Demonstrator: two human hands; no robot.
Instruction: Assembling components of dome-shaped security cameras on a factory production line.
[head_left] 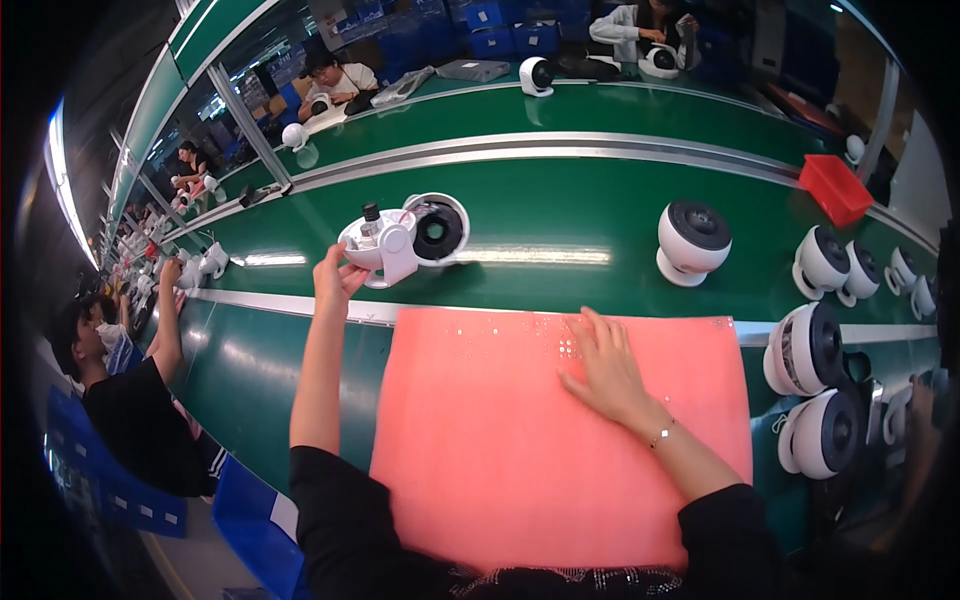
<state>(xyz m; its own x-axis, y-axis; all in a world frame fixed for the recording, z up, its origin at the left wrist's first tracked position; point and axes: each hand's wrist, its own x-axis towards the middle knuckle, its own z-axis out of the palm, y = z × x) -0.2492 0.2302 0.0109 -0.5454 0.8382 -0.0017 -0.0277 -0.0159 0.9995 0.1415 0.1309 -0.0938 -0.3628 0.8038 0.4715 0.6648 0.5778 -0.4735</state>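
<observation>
My left hand (336, 277) reaches out over the green belt and grips the near rim of an opened white round device (378, 243) with a small dark knob on top. Its black-faced front half (437, 229) lies joined to it just to the right. My right hand (603, 362) rests flat, fingers spread, on the upper middle of a pink foam mat (480, 450) in front of me. Tiny screws (568, 347) are scattered on the mat right beside its fingertips.
A finished white round device (692, 241) with a black face stands on the belt to the right. Several more (820, 262) crowd the right edge, next to a red bin (836, 188). Another person (130, 390) works at my left, others across the line.
</observation>
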